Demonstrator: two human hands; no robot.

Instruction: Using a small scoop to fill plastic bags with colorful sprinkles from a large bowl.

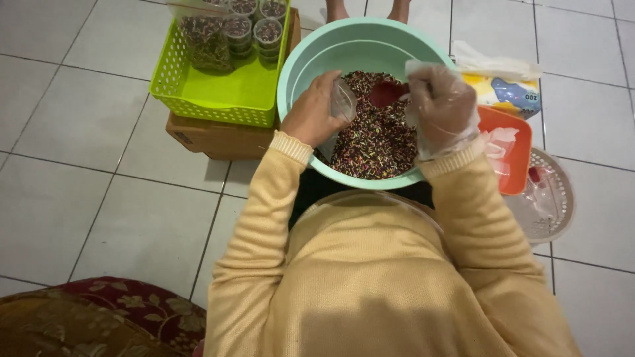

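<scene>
Mint basin [311, 59], multicoloured sprinkles [377, 142], lime basket [218, 92].

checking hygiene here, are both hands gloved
No, only the right hand wears a clear plastic glove; the left hand is bare.

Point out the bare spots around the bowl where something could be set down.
Bare tile lies left of the cardboard box, toward the cushion. The green basket has a bare front half. Right of the bowl is crowded: orange tray, tissue pack, round lid.

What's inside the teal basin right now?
The teal basin holds a heap of multicoloured sprinkles with a red scoop in it. The left hand and the gloved right hand cover part of the heap; the bottom is hidden.
</scene>
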